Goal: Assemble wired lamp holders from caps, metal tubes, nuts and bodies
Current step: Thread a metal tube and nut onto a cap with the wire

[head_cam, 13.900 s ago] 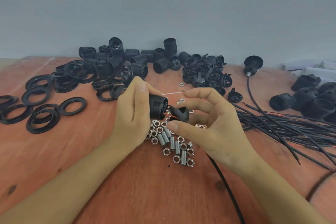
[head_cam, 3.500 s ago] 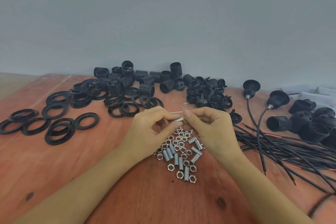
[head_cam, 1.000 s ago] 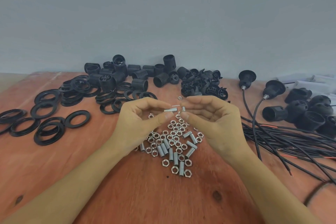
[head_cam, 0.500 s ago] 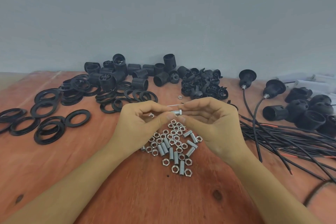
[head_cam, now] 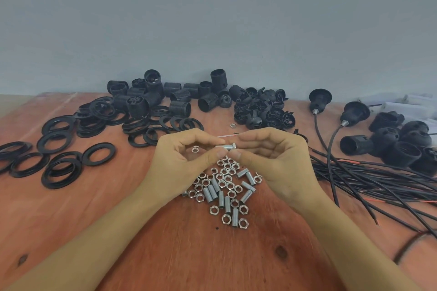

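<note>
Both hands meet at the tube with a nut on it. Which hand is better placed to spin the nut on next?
Right, probably. The right hand pinches the nut at the right end of the metal tube. The left hand pinches the tube's other end and can steady it.

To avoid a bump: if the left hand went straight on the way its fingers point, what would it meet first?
Likely the right hand: its fingertips pinch the nut on the tube that the left hand holds.

Open table (head_cam: pixel 189 260) in front, nuts (head_cam: pixel 243 223) and metal tubes (head_cam: pixel 234 217) heaped mid-table, black rings (head_cam: pixel 91 125) on the left, wires (head_cam: pixel 369 172) on the right, bodies (head_cam: pixel 180 108) and caps (head_cam: pixel 262 111) along the back.
</note>
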